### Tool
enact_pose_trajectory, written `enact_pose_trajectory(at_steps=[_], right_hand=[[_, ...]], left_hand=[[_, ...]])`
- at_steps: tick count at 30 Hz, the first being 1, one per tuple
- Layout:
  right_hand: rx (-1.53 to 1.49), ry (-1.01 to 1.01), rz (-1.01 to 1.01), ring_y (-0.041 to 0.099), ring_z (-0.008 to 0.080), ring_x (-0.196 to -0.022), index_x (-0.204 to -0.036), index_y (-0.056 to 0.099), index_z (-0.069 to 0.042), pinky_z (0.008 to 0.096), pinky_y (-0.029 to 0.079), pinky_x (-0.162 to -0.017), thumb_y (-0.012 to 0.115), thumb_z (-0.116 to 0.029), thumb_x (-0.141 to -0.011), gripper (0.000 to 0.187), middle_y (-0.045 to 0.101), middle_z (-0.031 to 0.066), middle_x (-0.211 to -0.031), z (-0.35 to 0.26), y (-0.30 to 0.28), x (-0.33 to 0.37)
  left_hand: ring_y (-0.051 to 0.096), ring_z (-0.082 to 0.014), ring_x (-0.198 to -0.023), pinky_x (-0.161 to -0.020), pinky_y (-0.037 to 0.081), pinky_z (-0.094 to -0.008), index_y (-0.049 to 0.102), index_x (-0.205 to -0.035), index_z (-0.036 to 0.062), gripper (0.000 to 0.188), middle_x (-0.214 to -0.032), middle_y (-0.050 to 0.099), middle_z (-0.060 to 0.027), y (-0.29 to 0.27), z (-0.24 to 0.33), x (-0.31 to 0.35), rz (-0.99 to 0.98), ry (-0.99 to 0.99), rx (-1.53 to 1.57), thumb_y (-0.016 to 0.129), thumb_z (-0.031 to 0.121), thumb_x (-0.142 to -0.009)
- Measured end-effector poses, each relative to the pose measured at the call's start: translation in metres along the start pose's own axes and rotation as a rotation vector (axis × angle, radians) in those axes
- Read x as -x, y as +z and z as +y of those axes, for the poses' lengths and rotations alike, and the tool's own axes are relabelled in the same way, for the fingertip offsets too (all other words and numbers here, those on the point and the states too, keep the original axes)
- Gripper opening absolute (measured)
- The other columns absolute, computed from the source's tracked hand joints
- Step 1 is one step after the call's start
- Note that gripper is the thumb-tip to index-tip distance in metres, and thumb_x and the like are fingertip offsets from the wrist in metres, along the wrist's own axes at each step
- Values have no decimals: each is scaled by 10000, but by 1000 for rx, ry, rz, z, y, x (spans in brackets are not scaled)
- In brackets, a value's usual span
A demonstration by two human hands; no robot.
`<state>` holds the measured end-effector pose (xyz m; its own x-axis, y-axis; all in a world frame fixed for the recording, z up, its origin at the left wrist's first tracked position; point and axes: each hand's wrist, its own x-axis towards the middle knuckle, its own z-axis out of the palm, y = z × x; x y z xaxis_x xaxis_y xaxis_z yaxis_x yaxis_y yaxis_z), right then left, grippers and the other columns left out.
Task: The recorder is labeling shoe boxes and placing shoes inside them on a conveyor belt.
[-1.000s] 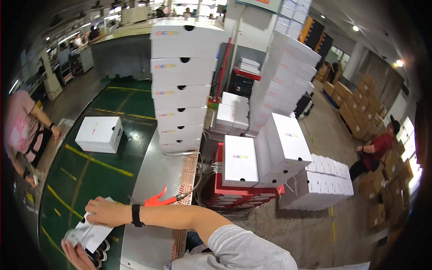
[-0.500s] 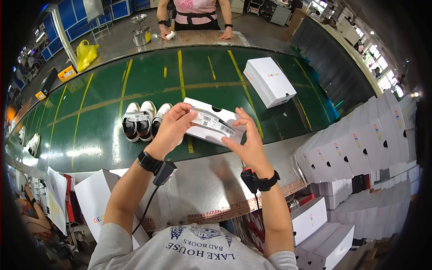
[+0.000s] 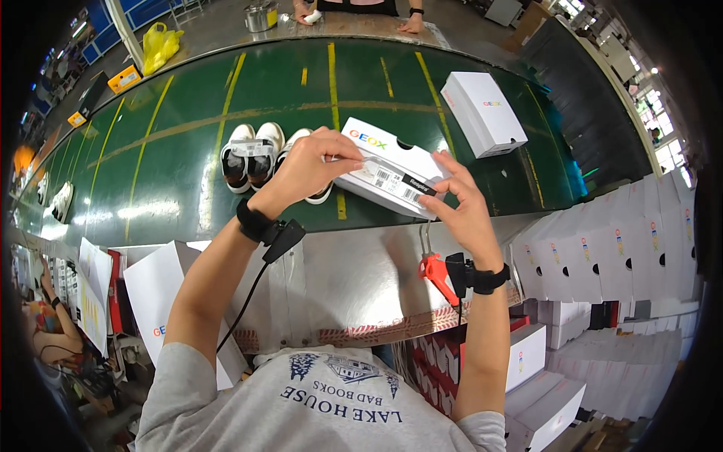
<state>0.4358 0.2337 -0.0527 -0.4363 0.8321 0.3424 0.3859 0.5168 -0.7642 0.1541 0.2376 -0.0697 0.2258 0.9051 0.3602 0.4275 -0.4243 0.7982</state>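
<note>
My left hand (image 3: 305, 169) and right hand (image 3: 461, 202) both hold one white shoe box (image 3: 392, 177) above the near edge of the green conveyor belt (image 3: 173, 162). The box sits between the two hands, tilted, its labelled end facing me. My left fingers (image 3: 343, 151) are closed on its upper left corner, at 9 o'clock of the box. My right fingers (image 3: 444, 169) are curled around the right end, at 3 o'clock, thumb pressed at the label (image 3: 395, 181). Neither hand is released.

A black band (image 3: 254, 222) with a cable is on my left wrist. A black band (image 3: 482, 277) is on my right wrist, and red-handled scissors (image 3: 435, 267) hang just below that hand.

At 9 o'clock of the box, a pair of white shoes (image 3: 252, 154) lies on the belt, touching my left hand's outline; I cannot tell whether there is contact. At 1 o'clock, a second white box (image 3: 482, 113) lies closed on the belt, well apart. The grey tabletop (image 3: 354, 279) runs beneath my forearms. Stacked white boxes (image 3: 625, 241) stand at 4 o'clock. Another person's hands (image 3: 361, 15) rest at 12 o'clock, beyond the belt.
</note>
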Motion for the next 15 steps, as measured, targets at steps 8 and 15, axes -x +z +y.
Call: enact_pose_trajectory(at_steps=[8, 15], right_hand=[[56, 62, 9, 342, 318, -1383, -742, 602, -26, 412, 297, -1091, 751, -70, -759, 157, 477, 148, -1402, -3, 1, 0], [49, 79, 22, 345, 320, -1381, -732, 607, -20, 411, 304, -1082, 749, -78, -763, 157, 474, 149, -1402, -1, -2, 1]], left_hand=[[588, -172, -976, -808, 479, -289, 746, -877, 43, 95, -986, 687, -40, -4, -3, -3, -53, -6, 56, 722, 65, -788], [591, -172, -968, -783, 481, -287, 738, -865, 33, 84, -974, 694, -35, 0, -5, -5, -47, 31, 44, 713, 70, -794]])
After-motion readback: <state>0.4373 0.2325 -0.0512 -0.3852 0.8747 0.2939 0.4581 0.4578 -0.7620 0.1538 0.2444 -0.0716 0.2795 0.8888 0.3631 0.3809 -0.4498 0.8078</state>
